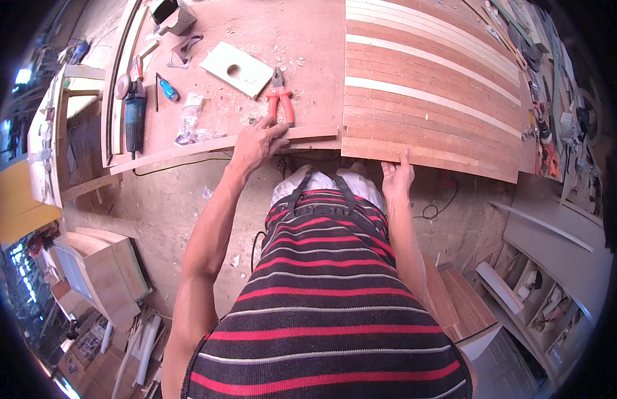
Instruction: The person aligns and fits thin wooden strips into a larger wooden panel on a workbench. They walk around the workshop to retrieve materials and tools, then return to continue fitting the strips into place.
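Board (22,199) in plain yellow at the far left, with a pale wooden cabinet (99,272) on the floor nearby. Next, on the reddish worktop (315,40), a blue angle grinder (135,123) lying lengthwise near the left edge, then a blue-handled screwdriver (167,89), and nearer the front a crumpled clear plastic bag (189,120). Further along, a pale rectangular block (245,75) with a round hole through its face, set at a slant among scattered wood shavings. Along the front of the worktop, a long thin wooden strip (182,151), with the left hand (256,141) closed over it right of its middle, fingers bent and clamped on the wood. Just beyond those fingers, red-handled pliers (280,100), handles toward the body. At centre, a dark top (328,286) with red and pale stripes. Then the right hand (397,176), palm up at the near edge of a wide panel (431,100) of brown and cream strips, thumb on top, fingers curled beneath, clamped on that edge; exact fingertip contact underneath hidden, cannot tell. Beyond the panel, at the far right, a cluster of orange tools (546,149).
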`<state>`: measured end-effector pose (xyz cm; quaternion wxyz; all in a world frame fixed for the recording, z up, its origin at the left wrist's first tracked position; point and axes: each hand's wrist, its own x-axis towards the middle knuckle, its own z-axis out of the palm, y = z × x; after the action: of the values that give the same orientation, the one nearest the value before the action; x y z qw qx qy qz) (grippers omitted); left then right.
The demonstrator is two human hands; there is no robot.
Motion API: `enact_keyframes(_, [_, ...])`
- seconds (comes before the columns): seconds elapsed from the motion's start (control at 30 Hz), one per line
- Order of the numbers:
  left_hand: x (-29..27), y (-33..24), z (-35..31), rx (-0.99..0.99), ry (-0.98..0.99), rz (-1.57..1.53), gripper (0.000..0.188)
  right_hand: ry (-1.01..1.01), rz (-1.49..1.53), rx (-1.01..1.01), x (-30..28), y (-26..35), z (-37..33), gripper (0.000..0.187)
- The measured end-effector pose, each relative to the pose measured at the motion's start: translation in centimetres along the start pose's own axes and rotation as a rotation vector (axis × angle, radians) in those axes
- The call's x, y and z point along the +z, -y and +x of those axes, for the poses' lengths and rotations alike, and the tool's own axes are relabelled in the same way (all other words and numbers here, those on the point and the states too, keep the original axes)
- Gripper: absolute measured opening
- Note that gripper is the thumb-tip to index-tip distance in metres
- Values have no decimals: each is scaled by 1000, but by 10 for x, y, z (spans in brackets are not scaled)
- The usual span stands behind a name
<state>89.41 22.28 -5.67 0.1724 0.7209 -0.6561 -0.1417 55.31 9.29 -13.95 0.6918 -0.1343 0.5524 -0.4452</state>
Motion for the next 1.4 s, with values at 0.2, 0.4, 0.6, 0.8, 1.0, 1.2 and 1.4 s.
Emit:
enact_keyframes(0.2, [11, -1, 5, -1, -36, 4, 23, -63, -18, -13, 4, 4, -1, 45])
enact_keyframes(0.4, [14, -7, 7, 6, 17, -35, 27, -108, 3, -28, -8, 8, -7, 45])
enact_keyframes(0.6, [20, -15, 3, 26, 64, -28, 27, -158, 13, -21, -17, 10, -9, 42])
enact_keyframes(0.8, [19, -27, -4, -15, 122, -48, 28, -121, 13, -33, -19, 12, -12, 44])
enact_keyframes(1.0, [27, -34, -2, -7, 84, -53, 27, -111, -1, -36, -21, 12, -10, 44])
enact_keyframes(1.2, [32, -34, 2, -19, 101, -85, 30, -124, -4, -37, -22, 13, -10, 44])
enact_keyframes(1.4, [40, -32, 1, -32, 80, -110, 31, -98, -1, -20, -22, 14, -11, 48])
